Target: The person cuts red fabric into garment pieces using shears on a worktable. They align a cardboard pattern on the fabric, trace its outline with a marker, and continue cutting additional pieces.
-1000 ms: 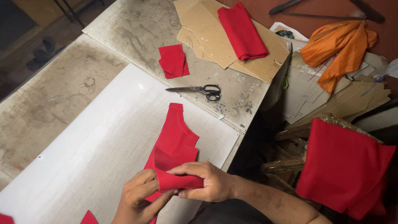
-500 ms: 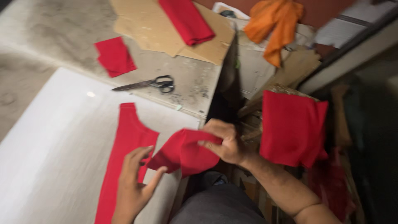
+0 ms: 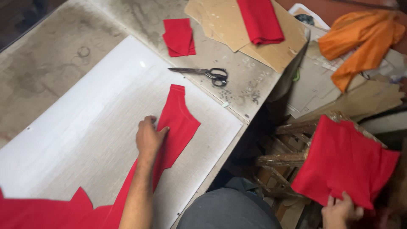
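Observation:
My left hand [image 3: 149, 138] rests flat on a long cut piece of red cloth [image 3: 178, 118] that lies on the white board [image 3: 85, 127], fingers closed over its left edge. Off to the lower right, beyond the table's edge, my right hand [image 3: 341, 210] touches the bottom edge of a red cloth stack [image 3: 343, 161] lying on a wooden frame. More red cloth [image 3: 42, 212] spreads over the board's near left corner.
Black-handled scissors [image 3: 203, 73] lie on the grey table beyond the board. A small folded red piece [image 3: 179, 37] and a folded red cloth [image 3: 260, 19] on cardboard patterns [image 3: 280, 46] sit farther back. Orange cloth [image 3: 360, 42] lies at the right over papers.
My right hand carried a folded red piece off the board to the right, onto the red stack. My left hand moved up onto the long red piece.

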